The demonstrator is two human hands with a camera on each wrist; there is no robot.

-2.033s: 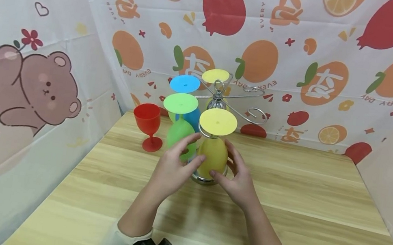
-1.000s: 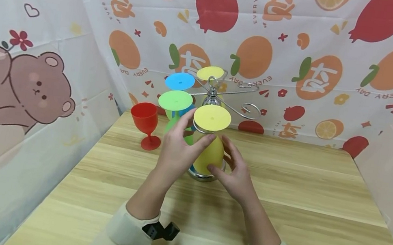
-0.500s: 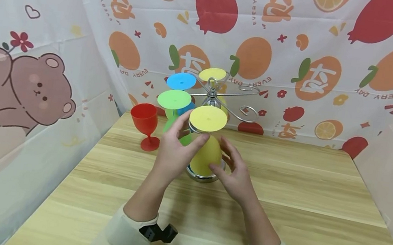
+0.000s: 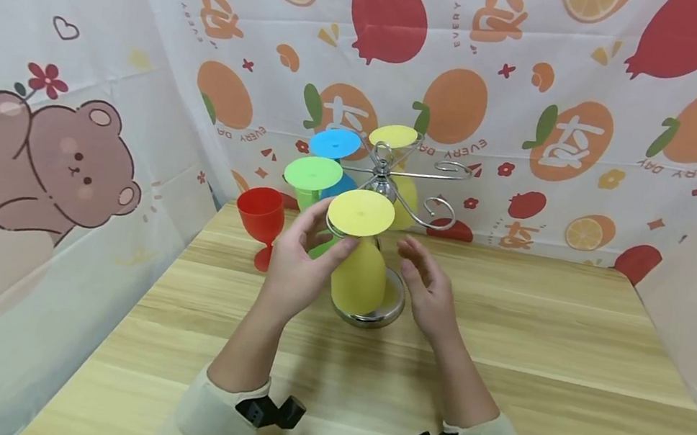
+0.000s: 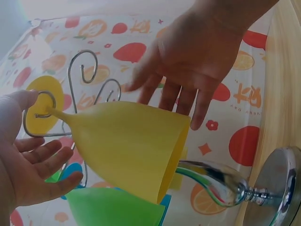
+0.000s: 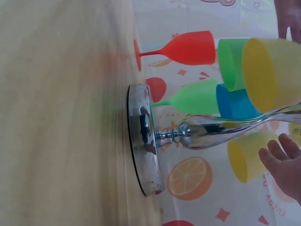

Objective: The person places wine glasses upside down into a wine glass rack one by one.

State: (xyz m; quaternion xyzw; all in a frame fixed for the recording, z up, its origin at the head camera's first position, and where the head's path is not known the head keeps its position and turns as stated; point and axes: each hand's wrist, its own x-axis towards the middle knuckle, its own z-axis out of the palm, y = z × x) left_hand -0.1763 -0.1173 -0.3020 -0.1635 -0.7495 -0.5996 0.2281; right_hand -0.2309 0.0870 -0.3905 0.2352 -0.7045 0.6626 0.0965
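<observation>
A yellow goblet (image 4: pixel 359 277) hangs upside down by its foot from a metal goblet rack (image 4: pixel 382 171). My left hand (image 4: pixel 298 266) holds the rack's wire hook (image 5: pixel 52 101) between thumb and forefinger, beside the goblet's foot; its other fingers are spread. My right hand (image 4: pixel 431 297) stands apart from the goblet, fingers loosely extended, to the right of the rack's stem. Blue (image 6: pixel 235 101), green (image 6: pixel 231 63) and second yellow (image 6: pixel 247 153) goblets also hang upside down. A red goblet (image 4: pixel 260 217) stands upright at left, and an upright green goblet (image 6: pixel 195 96) shows in the right wrist view.
The rack's round chrome base (image 4: pixel 386 305) sits on the wooden table (image 4: pixel 534 356). Two curled hooks (image 4: pixel 440 214) on the rack's right side bear nothing. A fruit-print cloth (image 4: pixel 510 121) hangs behind the table, and a bear-print cloth at left.
My right hand has come away from the yellow goblet. That goblet has shifted left as the rack turned, with my left hand following. More of the base is now visible.
</observation>
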